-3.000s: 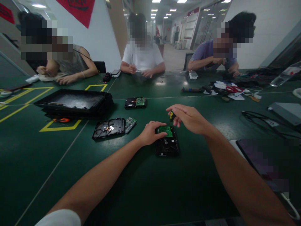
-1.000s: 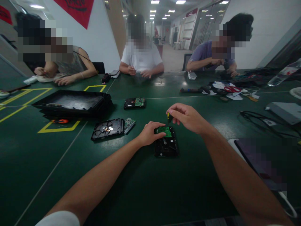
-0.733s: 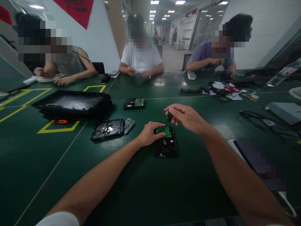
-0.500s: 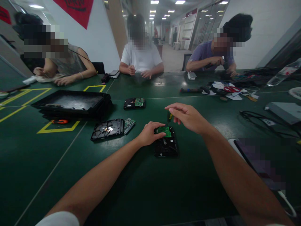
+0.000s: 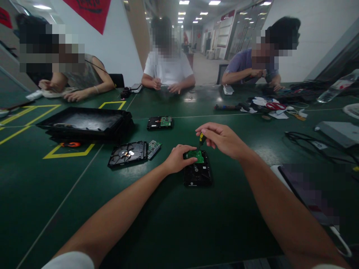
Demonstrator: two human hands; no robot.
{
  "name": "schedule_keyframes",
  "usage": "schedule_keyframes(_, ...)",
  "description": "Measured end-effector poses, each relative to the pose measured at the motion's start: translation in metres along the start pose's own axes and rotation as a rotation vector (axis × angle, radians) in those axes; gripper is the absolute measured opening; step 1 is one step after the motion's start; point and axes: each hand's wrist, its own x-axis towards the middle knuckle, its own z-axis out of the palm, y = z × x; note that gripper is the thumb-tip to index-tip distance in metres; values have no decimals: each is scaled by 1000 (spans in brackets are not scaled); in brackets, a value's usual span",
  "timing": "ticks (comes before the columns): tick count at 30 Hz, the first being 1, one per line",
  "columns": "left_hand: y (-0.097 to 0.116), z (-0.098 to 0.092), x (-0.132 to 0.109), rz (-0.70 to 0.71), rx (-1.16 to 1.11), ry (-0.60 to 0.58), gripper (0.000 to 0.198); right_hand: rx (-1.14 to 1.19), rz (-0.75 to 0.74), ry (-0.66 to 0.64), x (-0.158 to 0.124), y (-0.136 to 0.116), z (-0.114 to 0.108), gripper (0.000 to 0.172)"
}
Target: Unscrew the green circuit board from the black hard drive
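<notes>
1. Head view: by the right hand (image 5: 220, 139), a yellow-and-black screwdriver (image 5: 202, 138) is pinched between thumb and fingertips, closed up snugly around the handle; the remaining fingers are loosely curled and partly hidden.
2. By the left hand (image 5: 176, 160), thumb and forefinger are spread partway and laid over the left part of a green circuit board (image 5: 200, 157); whether anything is gripped underneath cannot be told.
3. The screwdriver is held nearly upright, its tip directed at the far right part of the board; whether a screw is engaged is too small to be made out. The shaft is best held square to the board, and downward pressure is best applied before any twist, lest a screw head be stripped.
4. The black hard drive (image 5: 200, 175) is laid flat on the green table (image 5: 157, 220), with the board on its far half. It should be pinned firmly against turning, and the left forefinger should be placed clear of the tip in case of a slip.
5. To the left, a second drive (image 5: 127, 154) and a loose board (image 5: 154, 148) are set just beside each other; farther away, a third drive (image 5: 155, 123) is placed, well apart from the work.
</notes>
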Motion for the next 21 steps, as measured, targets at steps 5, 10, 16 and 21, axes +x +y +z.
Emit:
schedule_keyframes(5, 0, 0, 0, 4, 4, 0, 48, 46, 53, -11, 0, -1, -2, 29)
schedule_keyframes(10, 1, -1, 0, 0, 0, 1, 48, -90, -9, 11, -1, -2, -5, 28)
schedule_keyframes(16, 1, -1, 0, 8, -3, 0, 48, -43, 11, 51, -1, -2, -1, 21)
schedule_keyframes(21, 0, -1, 0, 9, 5, -3, 48, -1, -4, -7, -1, 0, 1, 20)
